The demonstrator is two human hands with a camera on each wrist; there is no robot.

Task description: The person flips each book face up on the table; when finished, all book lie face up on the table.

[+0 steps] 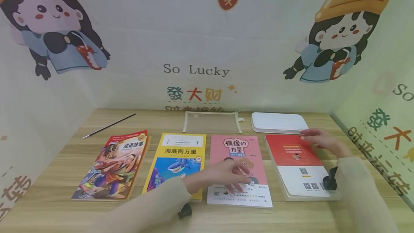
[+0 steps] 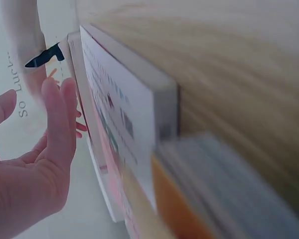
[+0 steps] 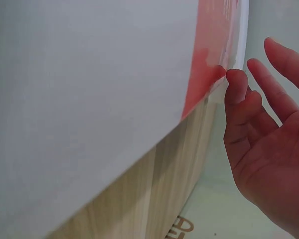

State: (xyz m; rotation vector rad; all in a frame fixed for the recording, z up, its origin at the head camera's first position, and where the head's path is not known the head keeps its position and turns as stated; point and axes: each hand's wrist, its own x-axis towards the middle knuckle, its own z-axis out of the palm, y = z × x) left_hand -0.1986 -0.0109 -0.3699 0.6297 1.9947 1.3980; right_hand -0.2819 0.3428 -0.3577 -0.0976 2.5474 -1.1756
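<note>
My left hand [image 1: 215, 176] hovers over a pink book [image 1: 221, 155], fingers loosely bent and holding nothing. The left wrist view shows this hand [image 2: 37, 174] with its thumb apart from the fingers, beside the book edges. At the far right of the row lies a red and white book [image 1: 291, 172] with QR codes on its cover. My right hand [image 1: 325, 141] is at that book's upper right corner. Its fingertips [image 3: 236, 79] are right at the red edge in the right wrist view, with the other fingers spread and relaxed.
A yellow book [image 1: 179, 152] with a shark cover and a colourful storybook [image 1: 113, 168] lie to the left. Behind the row are a thin dark stick [image 1: 110, 126], a mesh pouch [image 1: 211, 122] and a white case [image 1: 279, 122]. A printed cloth [image 1: 145, 39] hangs behind the table.
</note>
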